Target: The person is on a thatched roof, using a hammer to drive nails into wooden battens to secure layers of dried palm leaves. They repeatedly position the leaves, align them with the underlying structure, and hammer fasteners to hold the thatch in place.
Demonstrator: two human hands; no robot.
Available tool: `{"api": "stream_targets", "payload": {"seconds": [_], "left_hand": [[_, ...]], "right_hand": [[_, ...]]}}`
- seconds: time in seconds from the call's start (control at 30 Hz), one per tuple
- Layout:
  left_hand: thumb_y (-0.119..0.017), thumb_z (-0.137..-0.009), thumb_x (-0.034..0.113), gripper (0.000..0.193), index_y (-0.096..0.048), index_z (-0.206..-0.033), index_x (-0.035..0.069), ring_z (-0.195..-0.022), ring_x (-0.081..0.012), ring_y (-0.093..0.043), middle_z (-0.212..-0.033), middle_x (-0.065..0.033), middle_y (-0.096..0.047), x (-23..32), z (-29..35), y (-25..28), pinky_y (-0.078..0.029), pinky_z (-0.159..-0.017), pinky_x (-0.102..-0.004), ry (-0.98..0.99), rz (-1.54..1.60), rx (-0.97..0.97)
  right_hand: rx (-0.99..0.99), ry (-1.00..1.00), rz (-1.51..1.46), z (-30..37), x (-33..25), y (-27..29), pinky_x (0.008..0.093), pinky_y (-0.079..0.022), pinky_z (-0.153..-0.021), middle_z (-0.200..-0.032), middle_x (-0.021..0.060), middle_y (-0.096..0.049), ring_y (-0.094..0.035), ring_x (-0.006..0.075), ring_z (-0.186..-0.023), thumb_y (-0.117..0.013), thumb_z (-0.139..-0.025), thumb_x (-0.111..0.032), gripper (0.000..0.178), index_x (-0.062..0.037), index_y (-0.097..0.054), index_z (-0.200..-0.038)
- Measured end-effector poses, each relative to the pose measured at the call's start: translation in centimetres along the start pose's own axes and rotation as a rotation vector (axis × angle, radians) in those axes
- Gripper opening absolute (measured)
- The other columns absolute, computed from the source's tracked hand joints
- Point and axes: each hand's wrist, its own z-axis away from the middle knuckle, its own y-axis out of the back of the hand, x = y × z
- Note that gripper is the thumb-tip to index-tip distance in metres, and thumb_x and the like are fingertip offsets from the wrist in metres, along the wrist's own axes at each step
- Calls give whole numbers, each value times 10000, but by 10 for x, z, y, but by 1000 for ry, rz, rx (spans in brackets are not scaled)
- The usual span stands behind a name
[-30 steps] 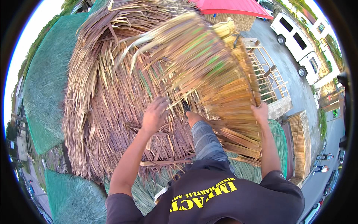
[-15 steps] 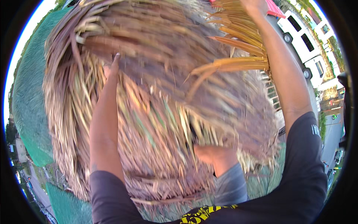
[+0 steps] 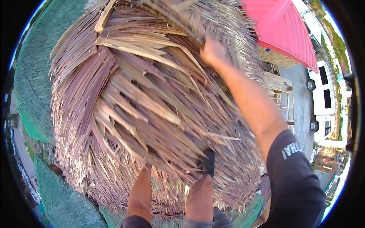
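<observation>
Dried brown palm fronds (image 3: pixel 159 102) lie in overlapping layers over a thatched roof (image 3: pixel 110 178) in front of me. My right hand (image 3: pixel 213 53) is closed on a palm frond (image 3: pixel 178 19) near the top of the thatch; both are blurred by motion. My left forearm (image 3: pixel 140 193) comes up from the lower edge. The left hand is tucked under the lower ends of the fronds, so its fingers are hidden. A split, pale stalk (image 3: pixel 104 17) sticks up at the upper left of the layers.
My bare foot (image 3: pixel 199 195) rests on the thatch, beside a dark flat object (image 3: pixel 208 163) I cannot make out. Green-netted roofs (image 3: pixel 42 76) stand at left. A red metal roof (image 3: pixel 281 26), a wooden railing (image 3: pixel 287 106) and a white van (image 3: pixel 324 91) are at right, below.
My right hand has come down and left from the upper right with the frond. My left hand has moved lower and slipped under leaves. The lifted layer of fronds now lies lower over the thatch.
</observation>
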Motion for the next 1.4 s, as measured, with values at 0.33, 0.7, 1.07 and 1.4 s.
{"api": "stream_targets", "payload": {"seconds": [0.33,0.7,1.07,1.4], "left_hand": [[-686,-900,437,770,-398,-1494,40,-1069,-380,-637,-1222,-235,-623,1,-22,-11,-519,-914,-457,140,39,-24],[-681,-903,387,744,-389,-1508,68,-1112,-401,-622,-1272,-243,-596,17,-19,-9,-517,-934,-465,174,144,-18],[-677,-905,338,727,-380,-1523,96,-1154,-423,-608,-1322,-251,-570,18,-5,-21,-515,-953,-474,223,235,-38],[-673,-907,293,718,-372,-1536,121,-1192,-443,-595,-1368,-258,-546,-7,41,26,-513,-970,-482,174,334,-129]], "right_hand": [[-764,-329,178,192,192,-81,544,-543,-817,-1038,266,-690,-685,444,-951,-733,-817,-287,813,-51,-340,-1489],[303,-9,-6,-74,215,104,488,-517,-831,-981,239,-706,-685,390,-904,-738,-803,-261,711,-13,-503,-1427],[506,823,99,-290,-254,109,547,-533,-747,-911,219,-703,-690,422,-872,-671,-813,-157,398,-63,-611,-1195],[-273,1146,366,-265,-395,15,492,-572,-774,-997,127,-745,-718,346,-971,-604,-899,-177,304,-187,-653,-1200]]}}
